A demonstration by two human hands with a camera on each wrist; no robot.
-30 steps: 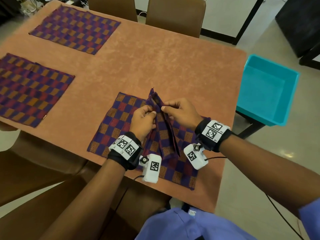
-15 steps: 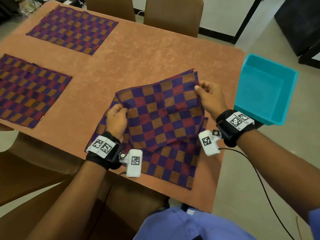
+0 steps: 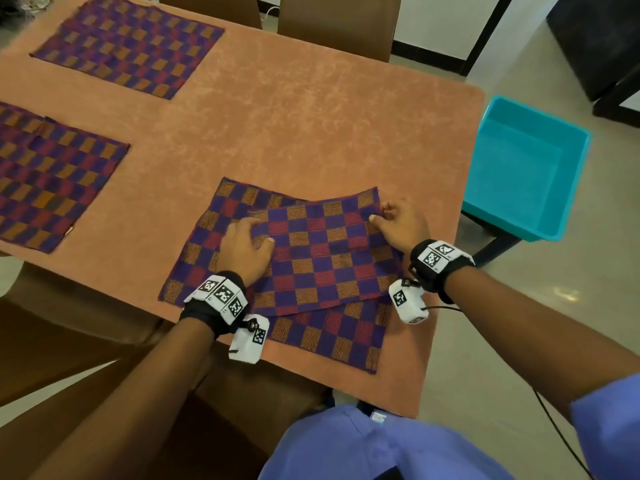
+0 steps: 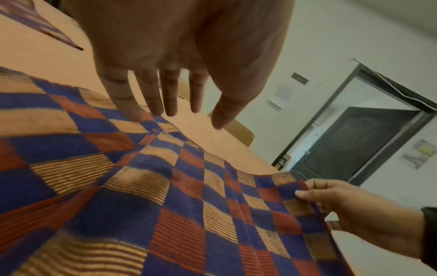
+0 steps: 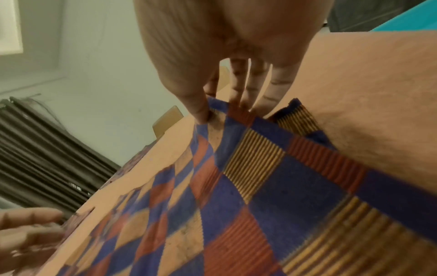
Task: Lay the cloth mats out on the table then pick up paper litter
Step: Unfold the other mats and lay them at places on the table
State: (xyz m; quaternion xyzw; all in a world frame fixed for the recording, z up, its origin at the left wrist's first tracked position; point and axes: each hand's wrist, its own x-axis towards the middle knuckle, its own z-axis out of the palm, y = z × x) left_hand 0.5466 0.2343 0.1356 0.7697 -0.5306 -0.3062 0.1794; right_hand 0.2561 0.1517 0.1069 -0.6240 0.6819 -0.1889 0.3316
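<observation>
Looking down from the head view, we see the purple, red and orange checked cloth mat [image 3: 322, 251] now spread wide between our hands, where a second ago it was a narrow folded strip; it lies skewed on top of another checked mat [image 3: 329, 337] at the near edge of the salmon-coloured table [image 3: 294, 126]. Our left hand [image 3: 244, 245] rests at the top mat's left edge and our right hand [image 3: 401, 226] holds its far right corner. Two more checked mats [image 3: 128, 43] lie flat at the far left, well apart, and a turquoise plastic bin [image 3: 526, 168] stands beside the table on the right. No paper litter shows. From the left wrist, our left hand [image 4: 179, 56] has straight, spread fingers [image 4: 123, 97] touching the mat [image 4: 165, 205], gripping nothing, while the right hand [image 4: 354, 212] pinches the far corner. From the right wrist, our thumb and fingers [image 5: 201, 106] pinch that corner of the mat [image 5: 260, 186], lifted slightly off the table [image 5: 378, 84]. We judge the unfolding done; this mat must yet go to its own bare spot before litter.
</observation>
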